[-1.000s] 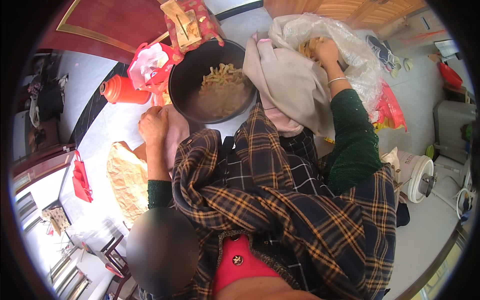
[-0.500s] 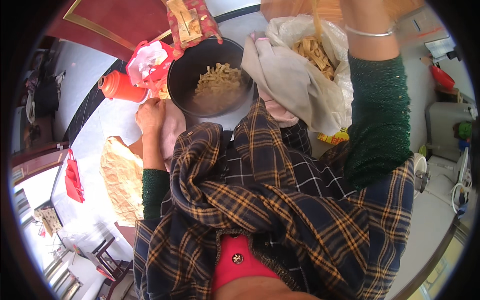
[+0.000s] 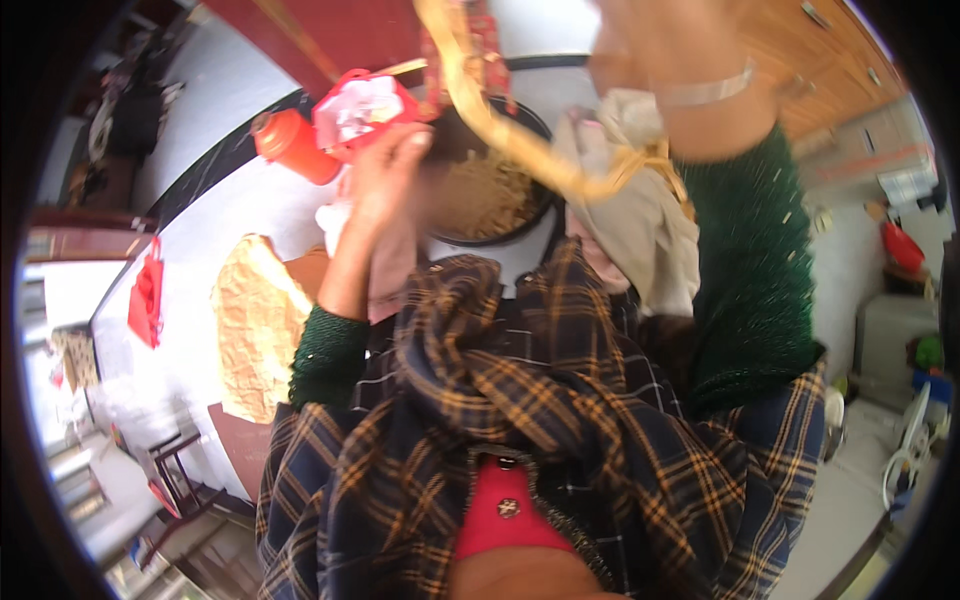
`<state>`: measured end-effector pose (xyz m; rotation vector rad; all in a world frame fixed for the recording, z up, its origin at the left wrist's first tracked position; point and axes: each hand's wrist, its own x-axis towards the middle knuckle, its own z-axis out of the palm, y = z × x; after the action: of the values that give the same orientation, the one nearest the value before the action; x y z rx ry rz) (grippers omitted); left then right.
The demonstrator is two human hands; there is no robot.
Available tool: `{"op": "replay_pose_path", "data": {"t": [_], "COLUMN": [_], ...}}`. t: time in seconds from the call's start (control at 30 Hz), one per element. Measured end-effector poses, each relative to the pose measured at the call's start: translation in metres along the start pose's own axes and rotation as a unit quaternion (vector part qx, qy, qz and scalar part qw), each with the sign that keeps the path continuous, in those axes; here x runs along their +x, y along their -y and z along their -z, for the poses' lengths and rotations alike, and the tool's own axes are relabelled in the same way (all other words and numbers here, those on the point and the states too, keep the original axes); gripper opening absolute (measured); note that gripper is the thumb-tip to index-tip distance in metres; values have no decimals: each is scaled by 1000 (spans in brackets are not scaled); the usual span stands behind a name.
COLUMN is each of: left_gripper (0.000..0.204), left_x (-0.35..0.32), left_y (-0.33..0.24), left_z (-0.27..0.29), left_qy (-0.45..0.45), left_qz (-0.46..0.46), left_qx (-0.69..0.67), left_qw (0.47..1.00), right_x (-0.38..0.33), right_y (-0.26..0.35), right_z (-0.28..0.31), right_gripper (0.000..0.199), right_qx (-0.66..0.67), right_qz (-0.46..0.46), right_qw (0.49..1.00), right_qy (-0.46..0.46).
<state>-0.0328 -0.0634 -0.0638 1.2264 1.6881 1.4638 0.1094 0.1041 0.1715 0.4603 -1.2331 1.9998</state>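
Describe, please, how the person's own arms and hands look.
Green knitted sleeves with small light specks cover both arms, ending on the forearms. The left hand has no glove. The right hand is blurred; a narrow, pale bracelet circles its wrist.

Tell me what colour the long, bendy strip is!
The strip is yellowish tan, seen best in the head view.

Long pale-yellow strip [image 3: 503, 136], slightly blurred, curving in front of black pot [image 3: 530, 115]; short beige pieces [image 3: 490, 205], heaped inside
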Motion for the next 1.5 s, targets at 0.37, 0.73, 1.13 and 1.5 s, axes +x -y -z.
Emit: {"op": "replay_pose_path", "data": {"t": [0.37,0.73,1.13,1.5], "left_gripper": [59,44,46,39], "left_x": [12,33,51,70], "left_y": [-50,-54,-102,-132], "left_z": [-47,-44,-56,-30], "left_qy": [143,-106,-39,-77], "left_qz": [44,-161,-43,-12], "left_qx": [30,-155,-166,-480], "left_qw": [988,969,984,874], "right_x": [-78,-155,-112,-94], "right_y": [-60,-120,-89,-88], "right_z": [11,49,63,28], "right_gripper": [12,21,29,29], "right_qx": [128,-37,-273,-179], "right_qz": [-61,-305,-197,-311], "right_qw": [961,914,940,922], "right_qy": [-239,-266,-54,-145]}}
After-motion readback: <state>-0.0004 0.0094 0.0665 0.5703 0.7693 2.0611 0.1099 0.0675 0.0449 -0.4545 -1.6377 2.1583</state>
